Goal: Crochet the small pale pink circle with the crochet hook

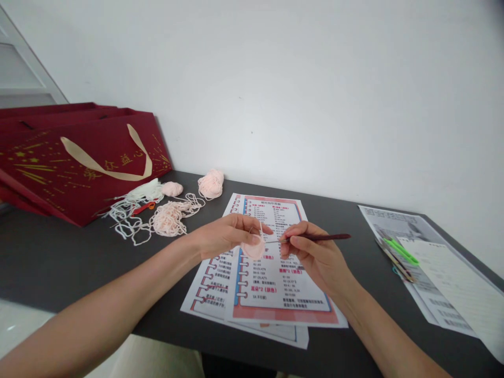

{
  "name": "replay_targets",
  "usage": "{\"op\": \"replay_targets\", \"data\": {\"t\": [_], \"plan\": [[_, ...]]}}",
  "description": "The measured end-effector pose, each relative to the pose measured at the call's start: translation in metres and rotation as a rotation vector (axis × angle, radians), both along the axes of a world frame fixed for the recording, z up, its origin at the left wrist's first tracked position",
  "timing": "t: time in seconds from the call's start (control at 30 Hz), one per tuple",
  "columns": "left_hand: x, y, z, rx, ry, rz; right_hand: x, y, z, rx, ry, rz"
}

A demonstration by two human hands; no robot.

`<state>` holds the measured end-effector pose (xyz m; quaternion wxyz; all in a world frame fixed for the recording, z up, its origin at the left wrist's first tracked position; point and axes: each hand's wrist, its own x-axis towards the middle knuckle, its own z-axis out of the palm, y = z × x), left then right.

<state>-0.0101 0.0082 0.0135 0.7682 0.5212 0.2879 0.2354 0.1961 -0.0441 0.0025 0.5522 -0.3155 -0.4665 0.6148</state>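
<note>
My left hand point(226, 236) is closed in a pinch on a small round pink crochet piece point(254, 249), with a strand of pale yarn running up over its fingers. My right hand point(315, 254) is closed around a dark red crochet hook point(323, 238), whose thin metal tip points left into the edge of the pink piece. Both hands hover just above two overlapping printed pattern sheets point(275, 294) on the dark table point(59, 257).
Loose pink and white yarn point(169, 218) and small pink yarn balls point(210, 184) lie at the back left, in front of red gift bags point(79, 157). At the right lie more printed papers point(433, 262) with green-handled scissors point(401, 253) on them. A white wall stands behind.
</note>
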Motion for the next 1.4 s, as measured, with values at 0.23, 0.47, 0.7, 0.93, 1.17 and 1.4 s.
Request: {"op": "replay_targets", "data": {"t": [0.23, 0.47, 0.7, 0.93, 1.17, 1.4], "plan": [[0.017, -0.012, -0.011, 0.251, 0.029, 0.234, -0.014, -0.001, -0.008, -0.098, 0.102, -0.132], [0.017, -0.014, -0.008, 0.217, 0.004, 0.269, -0.008, -0.004, -0.008, 0.061, -0.043, -0.164], [0.019, -0.017, -0.007, 0.248, 0.020, 0.341, -0.007, -0.010, -0.012, 0.271, -0.313, -0.280], [0.022, -0.023, -0.010, 0.434, 0.142, 0.425, -0.017, -0.019, -0.014, 0.623, -0.668, -0.436], [0.023, -0.032, -0.011, 0.632, 0.267, 0.595, -0.028, -0.025, -0.019, 0.658, -0.711, -0.532], [0.025, -0.032, -0.011, 0.545, 0.263, 0.481, -0.015, -0.014, -0.032, 0.903, -0.895, -0.290]]}}
